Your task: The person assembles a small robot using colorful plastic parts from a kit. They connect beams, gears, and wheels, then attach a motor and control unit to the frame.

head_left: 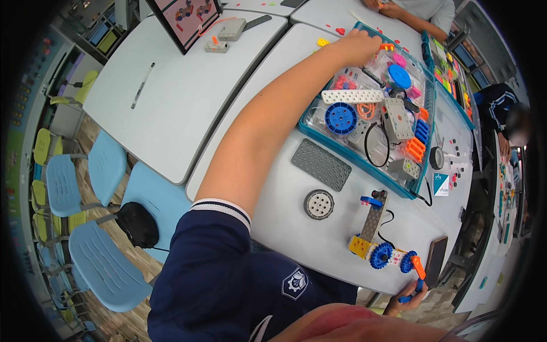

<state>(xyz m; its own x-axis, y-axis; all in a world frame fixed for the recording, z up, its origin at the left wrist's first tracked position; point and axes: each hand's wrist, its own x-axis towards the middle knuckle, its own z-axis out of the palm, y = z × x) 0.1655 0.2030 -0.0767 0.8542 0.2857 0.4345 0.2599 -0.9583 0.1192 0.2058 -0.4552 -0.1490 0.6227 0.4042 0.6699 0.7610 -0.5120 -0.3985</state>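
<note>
My left hand (362, 47) reaches across to the far end of a teal-rimmed parts box (364, 161), beside small orange pieces (387, 47). Its fingers bend down over the loose parts and are mostly hidden. Low at the right, my right hand (407, 302) is closed on a blue plastic building piece (405, 298). Right above it an orange connector (419, 267) meets the end of a built model with blue gears (381, 256), a yellow block (359, 246) and a grey beam (374, 219). The model lies on the white table (285, 228).
A grey perforated plate (321, 164) and a round grey wheel (318, 204) lie nearer me than the box. A dark phone (436, 262) rests at the right edge. Another person's hands (383, 8) are at the far side. A tablet (185, 20) stands far left.
</note>
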